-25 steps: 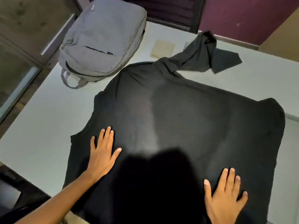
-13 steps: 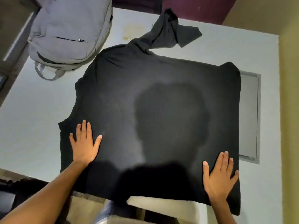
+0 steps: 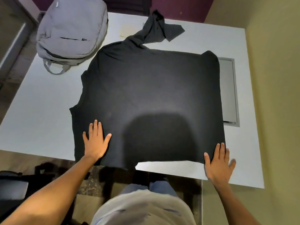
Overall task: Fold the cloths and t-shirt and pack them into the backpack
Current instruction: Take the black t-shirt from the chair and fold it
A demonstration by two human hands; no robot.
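A black t-shirt (image 3: pixel 151 95) lies spread flat over the middle of the white table (image 3: pixel 40 111), its hem hanging a little past the near edge at the left. One sleeve (image 3: pixel 160 30) is bunched and twisted at the far side. My left hand (image 3: pixel 95 142) presses flat on the shirt's near left part, fingers straight. My right hand (image 3: pixel 219 163) lies flat at the near right corner, fingertips on the fabric and palm on the table. A grey backpack (image 3: pixel 71 30) lies zipped at the far left, handle toward me.
A beige cloth (image 3: pixel 128 31) shows partly beyond the shirt, next to the backpack. A grey recessed panel (image 3: pixel 228 90) is set in the table at the right. A yellow wall (image 3: pixel 276 95) borders the right side. The table's near edge runs just below my hands.
Both hands have slid toward me over the shirt, smoothing it toward the near edge. My view has tipped further down, and my own torso now shows.
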